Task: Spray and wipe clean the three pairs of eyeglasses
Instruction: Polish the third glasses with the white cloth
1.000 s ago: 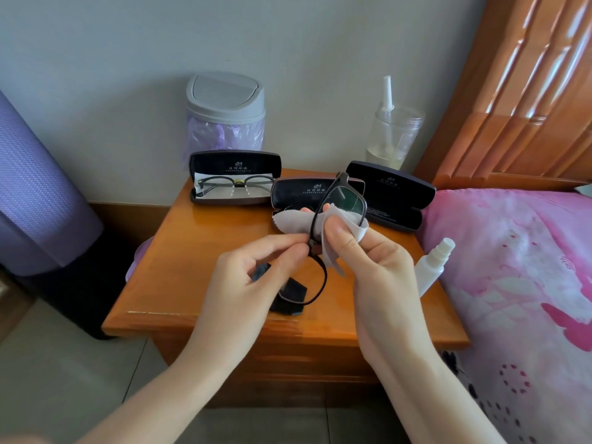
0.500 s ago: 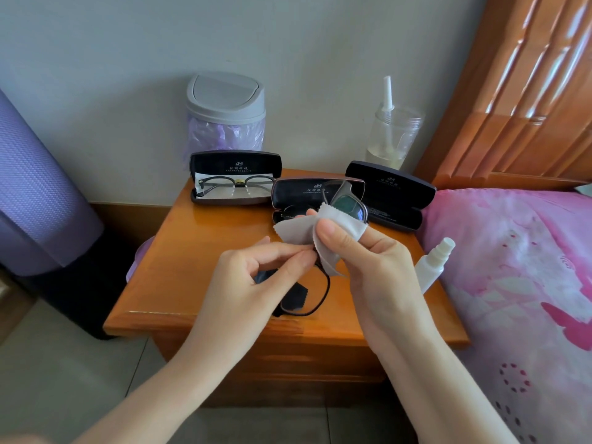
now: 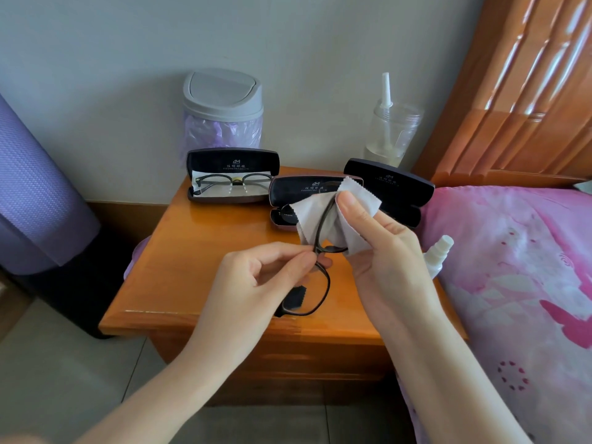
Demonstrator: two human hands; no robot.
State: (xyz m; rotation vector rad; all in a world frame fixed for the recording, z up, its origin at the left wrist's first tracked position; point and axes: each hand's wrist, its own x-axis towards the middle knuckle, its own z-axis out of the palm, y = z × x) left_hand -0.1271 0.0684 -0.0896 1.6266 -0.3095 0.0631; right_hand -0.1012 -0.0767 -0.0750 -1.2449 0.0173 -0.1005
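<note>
I hold a dark-framed pair of eyeglasses (image 3: 321, 283) over the wooden nightstand (image 3: 192, 251). My left hand (image 3: 256, 283) pinches the frame at its bridge. My right hand (image 3: 384, 251) presses a grey cleaning cloth (image 3: 317, 216) around the upper lens, thumb on top. A second pair of glasses (image 3: 234, 182) lies in an open black case (image 3: 232, 161) at the back left. Behind the cloth stands another open case (image 3: 301, 190), and a third case (image 3: 394, 190) is at the back right. A small white spray bottle (image 3: 437, 256) lies by the bed edge.
A grey swing-lid bin (image 3: 222, 110) with a purple liner stands against the wall. A clear jar (image 3: 392, 133) with a white nozzle sits at the back right. A pink bedspread (image 3: 512, 283) and wooden headboard (image 3: 528, 91) fill the right. A purple rolled mat (image 3: 35, 187) stands left.
The cloth has opened out and now covers the whole upper lens, with my right thumb moved higher. The glasses have tilted more upright; my left hand keeps its grip.
</note>
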